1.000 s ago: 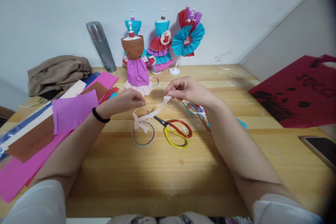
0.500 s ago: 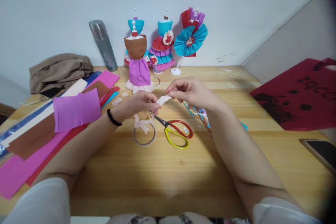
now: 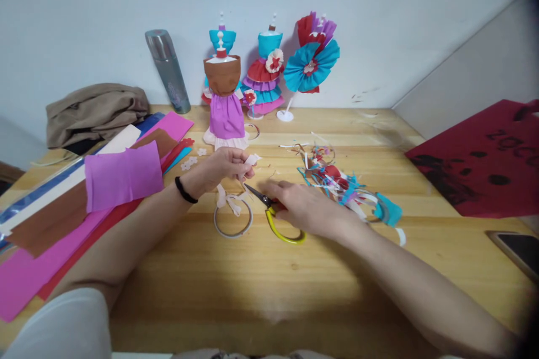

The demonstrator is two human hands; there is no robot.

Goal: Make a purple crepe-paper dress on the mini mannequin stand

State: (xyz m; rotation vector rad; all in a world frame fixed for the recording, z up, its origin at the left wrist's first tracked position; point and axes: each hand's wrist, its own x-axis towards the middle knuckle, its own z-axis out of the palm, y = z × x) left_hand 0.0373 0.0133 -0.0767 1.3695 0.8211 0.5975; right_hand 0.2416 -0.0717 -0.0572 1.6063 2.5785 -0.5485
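Observation:
A small pale paper piece (image 3: 252,160) is pinched between the thumb and fingers of my left hand (image 3: 233,166). My right hand (image 3: 301,205) is over the scissors (image 3: 283,233), covering their red handle; its fingers are blurred, and whether they grip it is unclear. The scissors lie on the table with the yellow handle showing and the blades pointing up-left. Beside the blade tips, below my left hand, a roll of tape (image 3: 216,224) lies flat with pale paper scraps (image 3: 234,204) across its upper rim.
Dress forms in crepe paper (image 3: 226,115) and a bottle (image 3: 169,76) stand along the wall. Coloured sheets (image 3: 124,176) cover the left side. Tangled scraps (image 3: 337,179) lie right of centre. A red bag (image 3: 475,162) and a phone (image 3: 520,249) are at the right.
My right hand has let go of the pale paper and moved down to the scissors, uncovering the scraps behind it. My left hand still holds the paper. The view has shifted slightly.

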